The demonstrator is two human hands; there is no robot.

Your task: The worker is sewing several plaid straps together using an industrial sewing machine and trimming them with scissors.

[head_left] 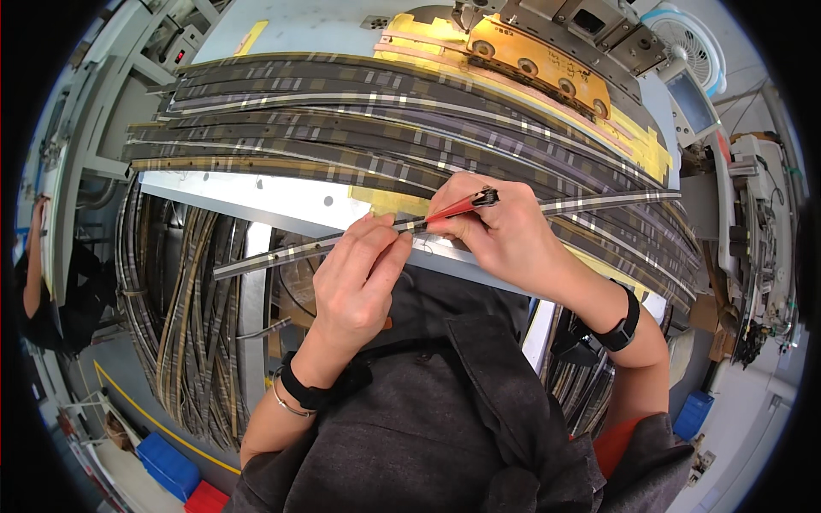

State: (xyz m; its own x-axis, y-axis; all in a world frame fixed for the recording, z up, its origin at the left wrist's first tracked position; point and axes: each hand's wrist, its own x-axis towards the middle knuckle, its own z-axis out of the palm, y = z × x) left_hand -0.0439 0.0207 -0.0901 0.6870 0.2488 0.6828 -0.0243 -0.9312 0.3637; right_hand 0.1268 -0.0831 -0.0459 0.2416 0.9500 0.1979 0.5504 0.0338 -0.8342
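Note:
A long plaid fabric strip (275, 256) in grey, black and white runs across in front of me, its left end hanging past the table edge. My left hand (359, 265) is closed, with its fingertips pinching the strip near its middle. Just to the right, my right hand (500, 227) grips a slim red hand tool (457, 207) with a dark end. The tool's lower end meets the strip beside my left fingertips. Its exact kind is hard to make out, and the tip is partly hidden by my fingers. A loose thread (434, 248) hangs below.
Several plaid strips (299, 107) lie bundled across the table. More strips (184, 316) hang over its front at the left. At the back stands a sewing machine (590, 34) with a yellow plate (539, 68). A fan (688, 43) and a screen (691, 98) are at the right.

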